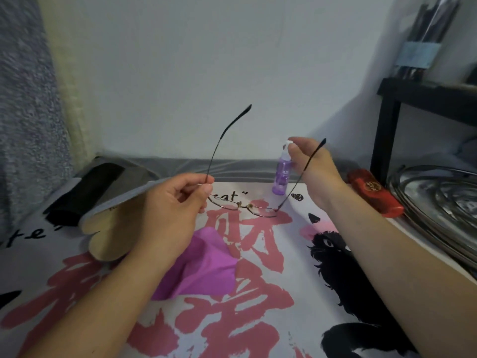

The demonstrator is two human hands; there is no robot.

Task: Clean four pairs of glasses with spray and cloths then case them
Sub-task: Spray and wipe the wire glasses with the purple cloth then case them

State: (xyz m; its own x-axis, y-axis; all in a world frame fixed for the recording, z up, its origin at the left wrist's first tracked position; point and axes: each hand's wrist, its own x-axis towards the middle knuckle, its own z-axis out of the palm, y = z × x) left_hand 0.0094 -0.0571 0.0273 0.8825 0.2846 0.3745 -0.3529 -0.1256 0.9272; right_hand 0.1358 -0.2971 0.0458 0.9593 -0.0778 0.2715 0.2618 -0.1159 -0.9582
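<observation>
Above the printed counter [258,319] you held the wire-frame glasses [254,208] with temples unfolded and lenses tipped down, probably so you could get at the lenses. Your left hand [178,202] pinched the left temple near the hinge. Your right hand [313,166] was curled round the purple spray bottle [281,177], thumb by the nozzle; whether it also gripped the right temple, I couldn't tell. The magenta cloth [201,267] lay just beneath, within reach for wiping. Black case [85,192] and red case [374,192] sat off to the sides.

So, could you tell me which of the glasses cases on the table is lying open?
The grey case by the left hand lies open, its tan lining showing. The black case behind it and the red case at the right are closed.
</observation>
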